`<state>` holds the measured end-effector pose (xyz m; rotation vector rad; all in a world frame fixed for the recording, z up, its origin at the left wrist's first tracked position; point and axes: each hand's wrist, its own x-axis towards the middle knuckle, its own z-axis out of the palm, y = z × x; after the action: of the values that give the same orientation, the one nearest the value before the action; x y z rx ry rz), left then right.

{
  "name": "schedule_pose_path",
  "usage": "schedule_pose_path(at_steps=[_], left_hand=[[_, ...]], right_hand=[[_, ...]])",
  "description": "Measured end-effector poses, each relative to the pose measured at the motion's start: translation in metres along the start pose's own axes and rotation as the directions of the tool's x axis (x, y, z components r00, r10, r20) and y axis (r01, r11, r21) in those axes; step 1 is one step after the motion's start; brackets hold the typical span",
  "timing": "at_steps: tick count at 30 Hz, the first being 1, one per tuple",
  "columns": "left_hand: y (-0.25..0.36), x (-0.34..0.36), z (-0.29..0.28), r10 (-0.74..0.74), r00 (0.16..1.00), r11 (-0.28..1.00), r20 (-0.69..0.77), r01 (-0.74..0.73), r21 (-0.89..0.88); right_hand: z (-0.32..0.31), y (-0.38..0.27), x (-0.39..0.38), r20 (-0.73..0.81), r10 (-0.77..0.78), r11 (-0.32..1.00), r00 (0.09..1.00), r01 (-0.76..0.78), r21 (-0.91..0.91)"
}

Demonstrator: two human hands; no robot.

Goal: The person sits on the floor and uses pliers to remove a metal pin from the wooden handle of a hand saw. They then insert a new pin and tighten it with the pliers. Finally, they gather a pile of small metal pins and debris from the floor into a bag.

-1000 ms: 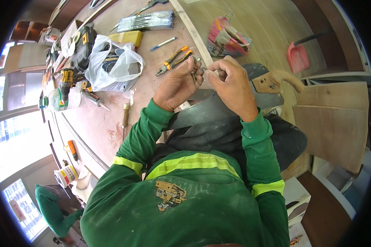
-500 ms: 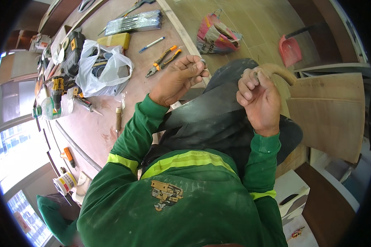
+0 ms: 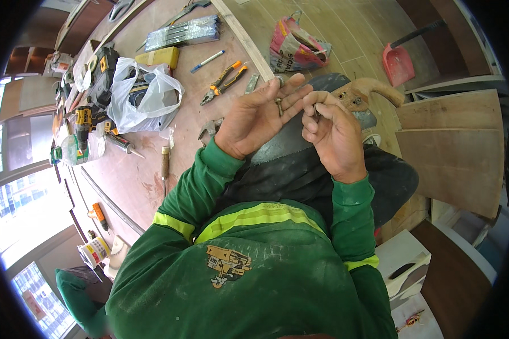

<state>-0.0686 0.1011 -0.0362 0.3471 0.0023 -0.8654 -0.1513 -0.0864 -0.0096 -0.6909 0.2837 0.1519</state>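
Note:
My left hand (image 3: 253, 120) is turned palm up over my lap, fingers stretched. A small brass-coloured screw-like piece (image 3: 279, 106) rests against its fingers, and a small grey round metal piece (image 3: 280, 81) shows by the thumb tip. Close beside it, my right hand (image 3: 338, 135) pinches a small dark metal piece (image 3: 315, 112) between thumb and fingers; its exact kind is too small to tell. Beneath both hands a handsaw lies across my thighs, its wooden handle (image 3: 373, 93) to the right and its grey blade (image 3: 285, 138) partly covered by my hands.
On the worktable (image 3: 147, 175) at left lie orange-handled pliers (image 3: 223, 83), a marker (image 3: 207, 61), a white plastic bag (image 3: 144, 101), a yellow drill (image 3: 83, 124) and a wooden-handled tool (image 3: 165, 161). A hammer head (image 3: 208, 129) shows by my left wrist. A red dustpan (image 3: 398, 65) stands on the floor.
My right hand has moved left, close to my left hand. The left fingers have spread, showing the brass-coloured piece. More of the saw's handle and a hammer head have come into sight.

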Motion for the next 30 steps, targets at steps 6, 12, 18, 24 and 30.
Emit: schedule_pose_path(at_steps=[6,12,18,24,30], left_hand=[[-0.015,0.0,0.001,0.039,0.991,0.978,-0.125,-0.012,0.208],[-0.017,-0.002,-0.002,0.021,0.994,0.984,-0.111,-0.001,0.177],[-0.008,-0.005,-0.008,0.268,0.954,0.878,-0.133,-0.185,0.441],[-0.006,-0.009,-0.009,0.254,0.938,0.893,-0.234,-0.135,0.429],[-0.007,-0.012,-0.011,0.155,0.953,0.924,-0.262,-0.046,0.379]], right_hand=[[0.015,0.008,0.004,-0.107,-0.198,0.705,0.974,0.065,-0.707],[0.021,0.032,0.015,0.199,-0.458,0.15,0.866,0.296,-0.943],[0.017,0.033,0.011,-0.128,-0.299,0.639,0.946,0.099,-0.763],[0.013,0.017,0.005,-0.14,-0.118,0.969,0.983,0.083,-0.235],[0.01,0.018,0.01,-0.138,-0.145,0.985,0.98,0.131,-0.111]])
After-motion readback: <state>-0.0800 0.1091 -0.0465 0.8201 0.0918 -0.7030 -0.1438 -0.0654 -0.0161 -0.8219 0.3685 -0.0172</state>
